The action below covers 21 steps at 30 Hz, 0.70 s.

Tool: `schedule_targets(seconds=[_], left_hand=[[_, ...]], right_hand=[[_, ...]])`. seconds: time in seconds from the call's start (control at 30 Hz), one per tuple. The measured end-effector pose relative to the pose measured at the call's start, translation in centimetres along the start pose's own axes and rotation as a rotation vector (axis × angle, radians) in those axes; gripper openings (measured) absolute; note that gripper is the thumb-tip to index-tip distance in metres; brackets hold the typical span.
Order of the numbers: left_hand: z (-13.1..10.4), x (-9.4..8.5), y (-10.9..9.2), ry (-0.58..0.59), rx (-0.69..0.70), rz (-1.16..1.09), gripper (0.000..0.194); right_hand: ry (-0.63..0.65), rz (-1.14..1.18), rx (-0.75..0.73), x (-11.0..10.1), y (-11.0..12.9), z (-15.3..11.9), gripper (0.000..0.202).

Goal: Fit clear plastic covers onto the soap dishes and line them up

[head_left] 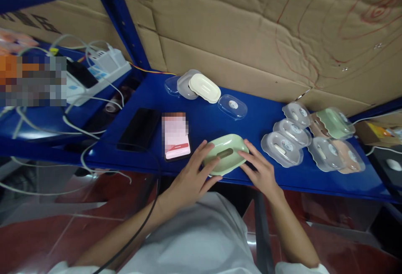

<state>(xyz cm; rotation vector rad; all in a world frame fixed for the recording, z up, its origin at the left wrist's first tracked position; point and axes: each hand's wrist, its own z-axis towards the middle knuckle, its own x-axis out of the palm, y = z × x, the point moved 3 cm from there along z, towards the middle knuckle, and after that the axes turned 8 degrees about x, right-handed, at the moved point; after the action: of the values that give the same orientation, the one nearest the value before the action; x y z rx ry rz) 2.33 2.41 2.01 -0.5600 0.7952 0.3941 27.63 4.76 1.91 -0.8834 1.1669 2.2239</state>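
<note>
A pale green oval soap dish (234, 142) with a dark elongated slot in its bottom is held at the front edge of the blue shelf. My left hand (199, 171) grips its left end, fingers over the rim and the thumb along the near side. At the right end my right hand (260, 169) has its fingers closed on the rim. Behind the dish lies a transparent lid (233, 106) with a round label. Beside that lid, a cream dish (205, 88) rests partly over a greyish one (187, 85).
Several lidded dishes in grey, green and brown (282, 148) are grouped at the right. A lit phone (177, 150) and a black flat object (140, 129) lie left of my hands. White cables and a power strip (103, 77) occupy the far left. Cardboard (220, 27) walls the back.
</note>
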Motion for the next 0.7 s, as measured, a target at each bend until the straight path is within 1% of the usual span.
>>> schedule_targets(seconds=[0.07, 0.17, 0.23, 0.3, 0.37, 0.43, 0.47, 0.5, 0.6, 0.7], left_hand=[[-0.1, 0.2, 0.1, 0.006, -0.007, 0.015, 0.036], [-0.3, 0.4, 0.2, 0.033, -0.042, 0.003, 0.034], [-0.4, 0.6, 0.3, 0.054, -0.057, -0.007, 0.034], [-0.5, 0.7, 0.2, 0.059, -0.057, -0.019, 0.036], [-0.4, 0.8, 0.1, 0.055, -0.040, -0.030, 0.046], [-0.4, 1.0, -0.1, 0.055, -0.013, -0.025, 0.059], [-0.4, 1.1, -0.1, 0.057, -0.001, -0.011, 0.062], [-0.3, 1.2, -0.1, 0.061, 0.008, 0.007, 0.060], [-0.3, 1.4, -0.1, 0.067, 0.028, 0.051, 0.045], [-0.4, 1.5, 0.0, 0.070, 0.038, 0.078, 0.042]], right_hand=[[0.033, 0.004, 0.013, 0.1, 0.0, 0.2, 0.053], [0.147, 0.023, 0.064, 0.1, 0.3, 0.4, 0.050], [0.212, 0.023, 0.104, -0.1, 0.4, 0.4, 0.050], [0.249, 0.011, 0.129, -0.3, 0.4, 0.3, 0.052], [0.244, -0.014, 0.119, -0.4, 0.2, 0.0, 0.053], [0.204, -0.061, 0.071, -0.4, 0.1, -0.2, 0.051], [0.180, -0.094, 0.039, -0.3, 0.1, -0.3, 0.051], [0.157, -0.128, 0.005, -0.3, 0.1, -0.5, 0.052], [0.123, -0.217, -0.077, -0.1, 0.4, -0.7, 0.059], [0.126, -0.253, -0.110, -0.1, 0.6, -0.8, 0.061]])
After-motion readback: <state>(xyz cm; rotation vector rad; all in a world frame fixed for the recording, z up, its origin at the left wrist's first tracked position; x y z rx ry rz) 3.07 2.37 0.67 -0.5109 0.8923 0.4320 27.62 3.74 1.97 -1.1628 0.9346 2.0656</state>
